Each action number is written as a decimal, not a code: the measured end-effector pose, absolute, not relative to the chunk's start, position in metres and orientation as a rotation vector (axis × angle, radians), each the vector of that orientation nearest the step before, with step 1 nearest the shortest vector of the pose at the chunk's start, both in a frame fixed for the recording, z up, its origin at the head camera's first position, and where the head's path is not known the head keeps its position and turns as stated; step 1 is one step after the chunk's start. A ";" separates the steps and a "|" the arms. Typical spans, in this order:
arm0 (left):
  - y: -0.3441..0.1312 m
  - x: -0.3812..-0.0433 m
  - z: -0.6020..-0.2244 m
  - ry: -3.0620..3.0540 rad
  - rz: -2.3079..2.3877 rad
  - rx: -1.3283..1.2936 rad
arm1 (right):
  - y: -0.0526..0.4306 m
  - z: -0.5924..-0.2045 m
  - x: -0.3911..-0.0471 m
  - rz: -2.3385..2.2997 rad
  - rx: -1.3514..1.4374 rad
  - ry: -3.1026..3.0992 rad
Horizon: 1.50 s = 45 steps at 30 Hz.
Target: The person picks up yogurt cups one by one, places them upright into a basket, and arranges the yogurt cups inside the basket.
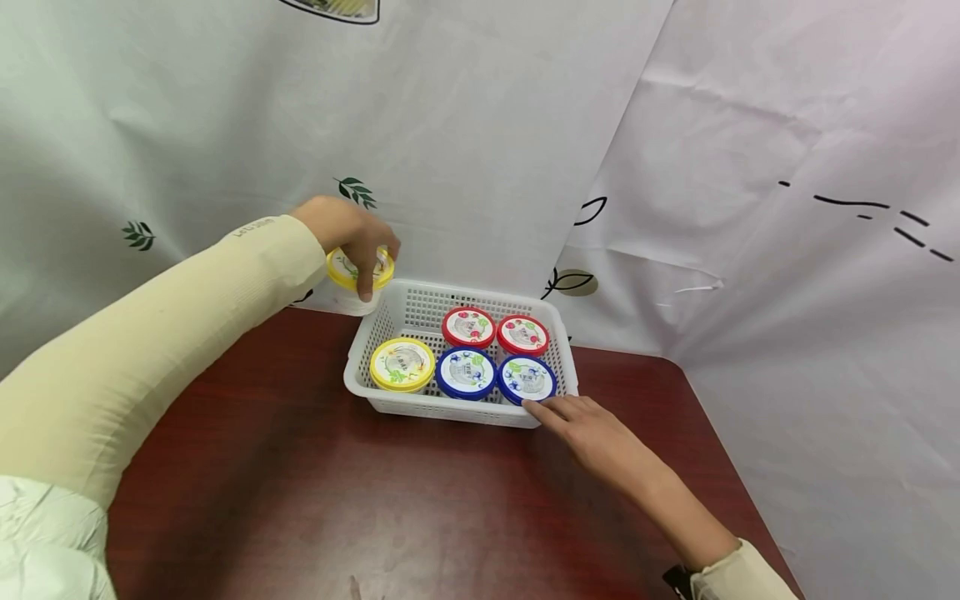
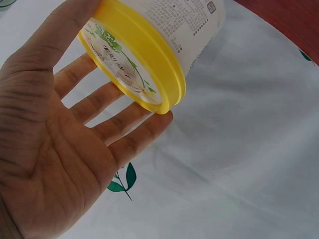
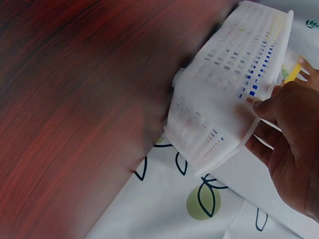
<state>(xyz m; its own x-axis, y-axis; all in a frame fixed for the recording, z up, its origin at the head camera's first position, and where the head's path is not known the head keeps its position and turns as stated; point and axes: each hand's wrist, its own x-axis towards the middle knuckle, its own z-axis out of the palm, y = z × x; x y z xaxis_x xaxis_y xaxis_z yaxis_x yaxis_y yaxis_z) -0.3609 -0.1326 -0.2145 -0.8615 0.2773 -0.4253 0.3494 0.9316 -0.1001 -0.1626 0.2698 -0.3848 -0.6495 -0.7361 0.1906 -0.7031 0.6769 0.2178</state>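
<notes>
My left hand (image 1: 351, 228) holds a white tub (image 2: 192, 32) with a yellow lid above the back left corner of the white plastic basket (image 1: 442, 408). In the left wrist view its thumb and fingers grip the yellow lid (image 2: 162, 62) round the edge, and the tub is tilted. My right hand (image 1: 600, 437) pinches the basket's rim at the front right corner, thumb on the outer wall in the right wrist view. Inside the basket sit another yellow-lidded tub (image 1: 402, 364), two blue-lidded tubs (image 1: 467, 372) in front and two red-lidded tubs (image 1: 469, 327) behind.
The basket stands on a dark red wooden table (image 1: 450, 517), close to its back edge. Behind and to the right hangs a pale cloth (image 1: 480, 150) printed with leaves and black lines.
</notes>
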 end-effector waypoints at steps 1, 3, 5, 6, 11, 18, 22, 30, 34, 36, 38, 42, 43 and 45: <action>-0.131 -0.360 -0.215 2.679 -0.244 0.452 | 0.270 -0.385 -0.163 -0.180 1.152 -2.630; -0.129 -0.360 -0.215 2.677 -0.241 0.452 | 0.270 -0.384 -0.162 -0.177 1.153 -2.634; -0.126 -0.359 -0.215 2.676 -0.242 0.455 | 0.270 -0.384 -0.162 -0.178 1.153 -2.636; -0.125 -0.360 -0.215 2.677 -0.237 0.455 | 0.270 -0.384 -0.162 -0.179 1.154 -2.636; -0.113 -0.361 -0.215 2.675 -0.226 0.476 | 0.271 -0.384 -0.162 -0.182 1.153 -2.632; -0.102 -0.360 -0.214 2.659 -0.225 0.476 | 0.271 -0.385 -0.163 -0.190 1.160 -2.616; -0.099 -0.356 -0.212 2.659 -0.224 0.476 | 0.272 -0.384 -0.163 -0.186 1.162 -2.612; -0.091 -0.355 -0.214 2.678 -0.192 0.489 | 0.272 -0.384 -0.163 -0.190 1.161 -2.617; -0.086 -0.359 -0.218 2.682 -0.152 0.521 | 0.273 -0.384 -0.163 -0.187 1.160 -2.611; -0.084 -0.361 -0.220 2.681 -0.155 0.541 | 0.273 -0.384 -0.163 -0.185 1.159 -2.610; -0.081 -0.363 -0.222 2.678 -0.157 0.555 | 0.273 -0.384 -0.163 -0.185 1.160 -2.607; -0.076 -0.364 -0.225 2.672 -0.161 0.560 | 0.273 -0.383 -0.163 -0.183 1.162 -2.603; -0.075 -0.363 -0.225 2.669 -0.159 0.560 | 0.273 -0.383 -0.163 -0.181 1.161 -2.602; -0.074 -0.362 -0.226 2.664 -0.158 0.557 | 0.273 -0.383 -0.162 -0.179 1.161 -2.604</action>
<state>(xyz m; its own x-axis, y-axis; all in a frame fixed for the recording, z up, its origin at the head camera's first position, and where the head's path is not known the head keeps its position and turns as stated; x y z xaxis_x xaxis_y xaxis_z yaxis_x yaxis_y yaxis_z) -0.3623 -0.0737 -0.2258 -0.8351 0.3588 -0.4170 0.4057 0.9136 -0.0262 -0.1624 0.2728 -0.3834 -0.6360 -0.7436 0.2064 -0.7084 0.6686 0.2261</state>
